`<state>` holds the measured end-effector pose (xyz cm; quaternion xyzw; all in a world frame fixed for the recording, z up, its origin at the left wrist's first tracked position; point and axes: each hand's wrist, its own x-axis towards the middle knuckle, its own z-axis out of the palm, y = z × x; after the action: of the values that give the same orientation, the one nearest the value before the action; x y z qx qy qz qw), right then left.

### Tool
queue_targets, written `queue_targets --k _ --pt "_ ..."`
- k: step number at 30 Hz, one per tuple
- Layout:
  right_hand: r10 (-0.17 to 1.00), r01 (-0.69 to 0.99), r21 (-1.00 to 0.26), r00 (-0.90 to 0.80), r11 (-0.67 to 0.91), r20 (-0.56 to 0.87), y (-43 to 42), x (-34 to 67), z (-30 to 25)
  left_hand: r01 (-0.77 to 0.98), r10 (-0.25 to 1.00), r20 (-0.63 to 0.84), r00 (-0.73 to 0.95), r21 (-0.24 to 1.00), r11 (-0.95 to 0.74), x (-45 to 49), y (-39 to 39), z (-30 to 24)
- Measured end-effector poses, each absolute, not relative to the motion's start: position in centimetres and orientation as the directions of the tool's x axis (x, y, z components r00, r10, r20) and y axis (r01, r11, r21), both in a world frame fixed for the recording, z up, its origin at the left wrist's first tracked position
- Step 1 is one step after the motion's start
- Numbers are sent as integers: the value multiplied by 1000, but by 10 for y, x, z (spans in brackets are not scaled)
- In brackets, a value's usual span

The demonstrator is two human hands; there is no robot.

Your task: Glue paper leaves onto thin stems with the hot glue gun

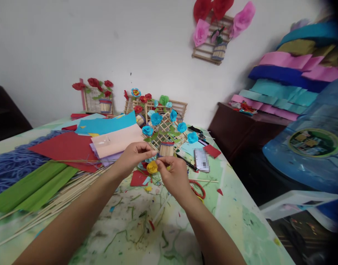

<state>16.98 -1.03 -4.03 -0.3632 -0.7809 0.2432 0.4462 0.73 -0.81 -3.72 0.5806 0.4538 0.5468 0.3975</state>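
My left hand (134, 156) is closed in a pinch above the table, thumb and forefinger together; whatever is between them is too small to make out. Close by on the right, my right hand (174, 176) also pinches, its fingertips near the left fingertips. A yellow paper flower (151, 167) shows right beside my right fingertips; I cannot tell whether they touch it. Just behind the hands stands a bamboo-stick lattice (160, 134) with blue paper flowers (156, 118), green leaves and a small stick basket (166, 149) trimmed in red.
Thin sticks (75, 187), green paper (33, 184), red paper (66, 149) and purple yarn (17, 158) lie left. Right are red-handled scissors (199, 188), a phone (202, 160) and a black pen (187, 162). Scraps litter the tablecloth (125, 235). A blue water jug (309, 136) stands beyond the right edge.
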Motion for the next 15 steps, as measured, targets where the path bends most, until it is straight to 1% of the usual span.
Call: queue_targets --k 4,11,15 --pt "778 356 -694 -354 626 519 -12 170 -41 121 964 264 -27 958 -259 6 -9 -36" --pt "783 358 -700 -366 618 503 -13 170 -41 255 960 277 -33 931 -260 7 -13 -32" --pt "787 370 -700 -373 611 491 -14 170 -41 234 960 272 -60 939 -251 9 -13 -32"
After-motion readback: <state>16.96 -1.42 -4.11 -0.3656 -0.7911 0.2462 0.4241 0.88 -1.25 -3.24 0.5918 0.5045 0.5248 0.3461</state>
